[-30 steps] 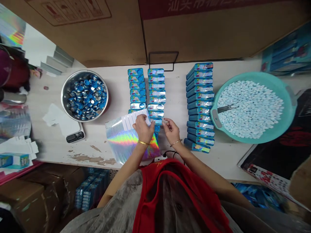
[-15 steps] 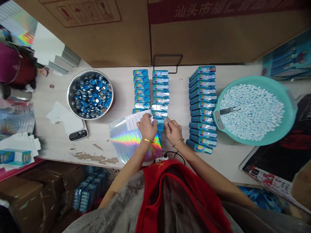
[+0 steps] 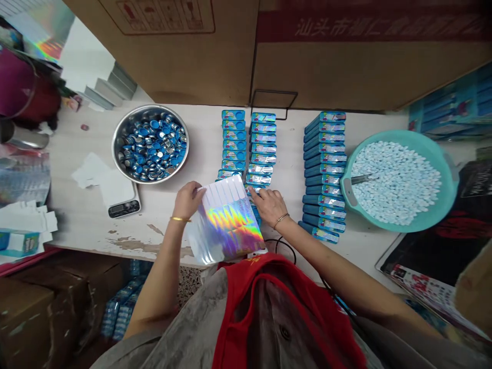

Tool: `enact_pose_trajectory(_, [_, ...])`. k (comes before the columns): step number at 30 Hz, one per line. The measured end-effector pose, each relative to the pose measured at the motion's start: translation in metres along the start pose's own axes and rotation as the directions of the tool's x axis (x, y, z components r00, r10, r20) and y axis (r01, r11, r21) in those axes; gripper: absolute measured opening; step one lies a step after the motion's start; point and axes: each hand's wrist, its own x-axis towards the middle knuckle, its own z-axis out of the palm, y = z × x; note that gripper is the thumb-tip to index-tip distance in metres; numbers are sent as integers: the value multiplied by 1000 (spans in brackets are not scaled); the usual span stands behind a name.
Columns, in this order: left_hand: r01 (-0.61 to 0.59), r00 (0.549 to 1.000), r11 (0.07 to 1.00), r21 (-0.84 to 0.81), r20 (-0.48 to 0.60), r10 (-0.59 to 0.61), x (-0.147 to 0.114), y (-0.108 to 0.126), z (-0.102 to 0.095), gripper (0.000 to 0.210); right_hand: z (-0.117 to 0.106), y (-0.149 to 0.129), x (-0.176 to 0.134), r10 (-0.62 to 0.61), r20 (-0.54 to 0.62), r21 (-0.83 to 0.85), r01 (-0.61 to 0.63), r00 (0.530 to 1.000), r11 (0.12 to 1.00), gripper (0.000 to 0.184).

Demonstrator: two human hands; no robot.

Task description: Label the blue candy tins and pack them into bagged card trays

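Observation:
A shiny rainbow sticker sheet (image 3: 226,225) with pale strips along its top lies tilted in front of me. My left hand (image 3: 188,200) pinches its upper left edge between thumb and fingers. My right hand (image 3: 270,206) rests over a row of slim blue cases (image 3: 263,138). Its index finger reaches out and touches the top of one case, with the other fingers loosely bent and nothing visible in them. Shiny stickers cover the ends of the cases in this row. Left of it runs another row of blue cases (image 3: 233,134) with round recesses; the sheet overlaps the near ends.
A steel bowl (image 3: 183,159) of blue-and-silver caps stands left, near a digital scale (image 3: 123,208). To the right are stacked blue cases (image 3: 325,174) and a turquoise basin (image 3: 448,177) of pale wrapped pieces. Large cardboard boxes (image 3: 200,66) wall off the back.
My left hand has moved left from the strips to the sheet's edge. The right hand has shifted left onto a case. The view has shifted slightly.

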Motion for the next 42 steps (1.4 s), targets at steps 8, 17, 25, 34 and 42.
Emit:
enact_pose_trajectory(8, [-33, 992, 984, -177, 111, 53, -15, 2, -39, 15, -21, 2, 0, -28, 56, -35, 30, 998, 999, 47])
enact_pose_trajectory(17, [-102, 977, 942, -319, 144, 155, -23, 10, -46, 24, -54, -96, 52, -151, -174, 214, 187, 973, 959, 44])
enact_pose_trajectory(25, [-83, 985, 968, -235, 130, 116, -42, -54, -45, 22, -34, -116, 87, -166, -29, 234, 169, 986, 957, 28])
enact_pose_trajectory(34, [-193, 978, 962, 193, -36, 204, -70, -64, -3, 29, -14, -133, 95, -168, 66, 253, 147, 984, 956, 25])
enact_pose_trajectory(42, [-145, 971, 988, -44, -196, 134, -135, -36, -1, 10, -3, -134, 95, -157, 34, 239, 145, 987, 960, 28])
